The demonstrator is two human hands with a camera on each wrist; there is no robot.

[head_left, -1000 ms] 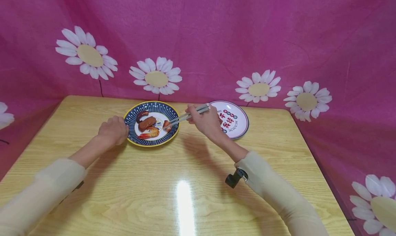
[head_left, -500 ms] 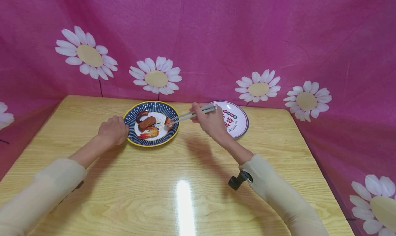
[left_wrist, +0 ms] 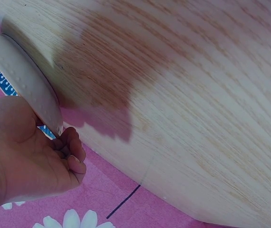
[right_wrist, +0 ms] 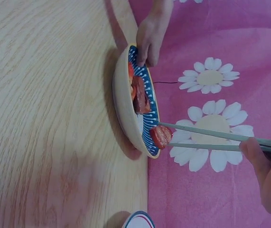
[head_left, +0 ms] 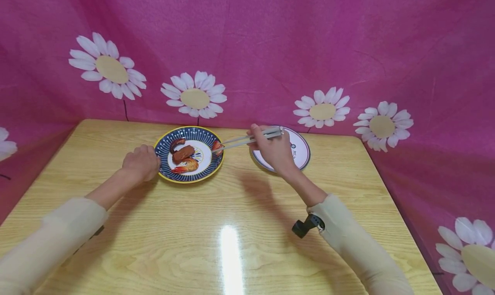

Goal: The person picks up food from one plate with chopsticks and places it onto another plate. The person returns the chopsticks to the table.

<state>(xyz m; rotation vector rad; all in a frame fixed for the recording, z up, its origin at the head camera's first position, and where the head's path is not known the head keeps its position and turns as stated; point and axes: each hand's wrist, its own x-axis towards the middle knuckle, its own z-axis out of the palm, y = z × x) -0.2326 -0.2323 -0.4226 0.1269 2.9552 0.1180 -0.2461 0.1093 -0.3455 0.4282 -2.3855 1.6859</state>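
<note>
My left hand [head_left: 141, 163] grips the left rim of a blue-and-white plate with a yellow edge [head_left: 210, 169]; the left wrist view shows fingers curled at the rim. In my right hand [head_left: 275, 152] is a pair of pale chopsticks [head_left: 243, 140]. Their tips are on either side of a red cut piece with a pale streaked face [right_wrist: 160, 137], over the plate's right rim. Lying on the plate are a shrimp [head_left: 188, 165], a brown meat-like chunk [head_left: 183, 154] and a dark curled piece [head_left: 177, 144].
A white plate with a dark rim [head_left: 301, 153] stands to the right, partly hidden under my right hand. Both plates are near the far edge of the wooden table [head_left: 185, 235]. Behind it hangs a pink cloth with white flowers [head_left: 255, 67].
My right hand and the chopsticks have moved right, bringing the red piece from inside the plate to its right rim. My left hand has stayed on the plate.
</note>
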